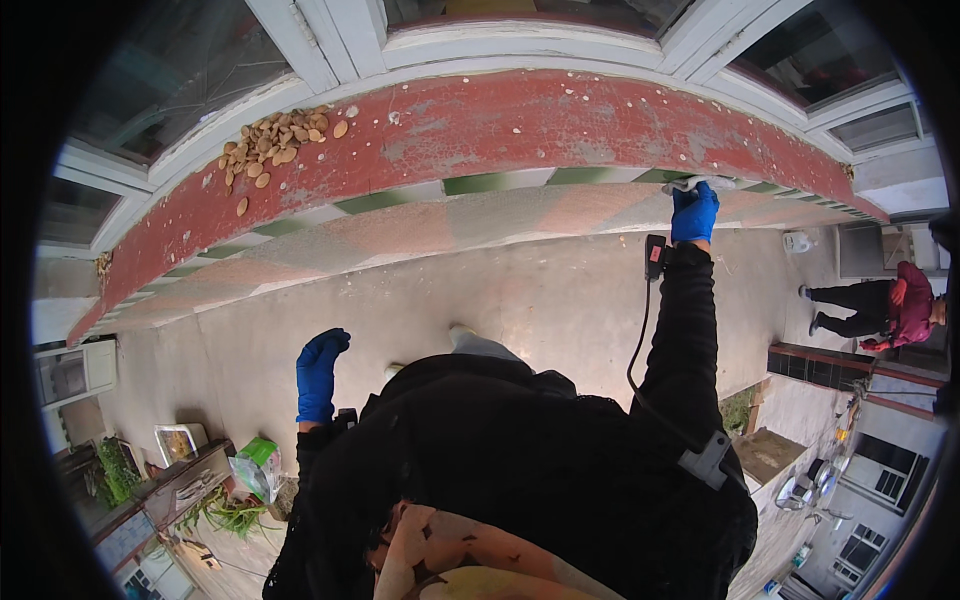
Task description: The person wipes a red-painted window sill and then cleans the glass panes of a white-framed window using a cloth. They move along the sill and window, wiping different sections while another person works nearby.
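Observation:
My right hand (pixel 694 214), in a blue glove, is stretched forward and grips a whitish cloth (pixel 705 183). It presses the cloth against the green-and-white tiled edge (pixel 517 180) of a red window sill (pixel 480 127). The sill's paint is worn, with grey patches and small pale spots. My left hand (pixel 321 375), also gloved in blue, hangs low at my side with the fingers loosely curled. I see nothing held in it. To the left on the sill lies a pile of brown fruit stones (pixel 277 140), a few of them scattered apart.
White-framed windows (pixel 517 46) rise behind the sill. Another person (pixel 877 306) in a dark red top stands at the far right, near a pale plastic jug (pixel 798 241). Potted green plants (pixel 225 514) and a green-and-clear plastic bag (pixel 259 465) are at lower left. Concrete floor (pixel 420 292) lies below.

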Motion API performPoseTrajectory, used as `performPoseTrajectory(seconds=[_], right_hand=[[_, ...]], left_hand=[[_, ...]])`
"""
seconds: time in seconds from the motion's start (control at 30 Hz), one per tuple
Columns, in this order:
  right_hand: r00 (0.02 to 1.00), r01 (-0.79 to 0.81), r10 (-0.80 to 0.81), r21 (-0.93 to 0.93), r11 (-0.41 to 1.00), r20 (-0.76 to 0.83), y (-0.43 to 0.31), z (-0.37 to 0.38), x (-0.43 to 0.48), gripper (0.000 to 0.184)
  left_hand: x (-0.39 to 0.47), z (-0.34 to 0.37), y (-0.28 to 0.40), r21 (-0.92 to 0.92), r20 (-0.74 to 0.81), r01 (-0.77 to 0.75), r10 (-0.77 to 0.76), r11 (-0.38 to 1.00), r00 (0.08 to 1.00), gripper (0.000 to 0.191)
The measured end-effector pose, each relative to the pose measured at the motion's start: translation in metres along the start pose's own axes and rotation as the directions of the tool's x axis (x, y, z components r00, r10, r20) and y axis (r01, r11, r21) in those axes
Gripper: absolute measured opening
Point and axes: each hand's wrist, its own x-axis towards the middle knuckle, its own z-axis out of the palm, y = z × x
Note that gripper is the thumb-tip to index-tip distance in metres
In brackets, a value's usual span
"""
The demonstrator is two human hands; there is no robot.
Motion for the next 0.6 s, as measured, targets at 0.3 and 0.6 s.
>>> performPoseTrajectory(seconds=[0.3, 0.6], right_hand=[[0.998, -0.001, -0.002, 0.052, 0.999, 0.062, 0.035, 0.080, -0.104, 0.031], [0.980, -0.198, 0.189, 0.168, 0.966, 0.068, 0.125, 0.211, -0.275, 0.031]], left_hand=[[-0.001, -0.009, 0.010, 0.012, 0.015, -0.018, 0.018, 1.000, 1.000, 0.023], [-0.001, -0.049, 0.014, -0.010, 0.046, -0.047, 0.048, 0.999, 0.998, 0.022]])
